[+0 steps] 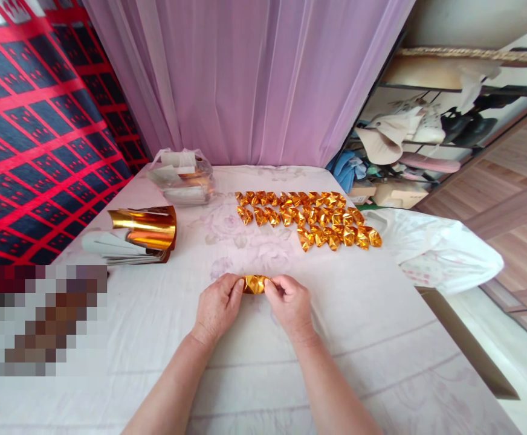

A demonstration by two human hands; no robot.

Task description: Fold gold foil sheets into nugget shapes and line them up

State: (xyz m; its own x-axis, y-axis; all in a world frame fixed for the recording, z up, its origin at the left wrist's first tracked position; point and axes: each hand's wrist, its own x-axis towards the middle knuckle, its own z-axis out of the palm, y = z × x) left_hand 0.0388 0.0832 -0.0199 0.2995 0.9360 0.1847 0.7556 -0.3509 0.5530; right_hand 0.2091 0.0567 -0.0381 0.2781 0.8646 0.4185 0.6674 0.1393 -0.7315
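Fingers of left hand (218, 306) and right hand (291, 305) pinch both ends of gold-foil paper (255, 284), folded foil ingots (311, 215) rowed toward table's (363, 344) right edge.

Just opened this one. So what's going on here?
A person pinches a gold foil piece at its two ends, left hand on one and right hand on the other, above a pale tablecloth. Ahead and to the right, folded gold pieces sit in three rows. On the left lies a curled stack of sheets, with a filled plastic bag behind it.
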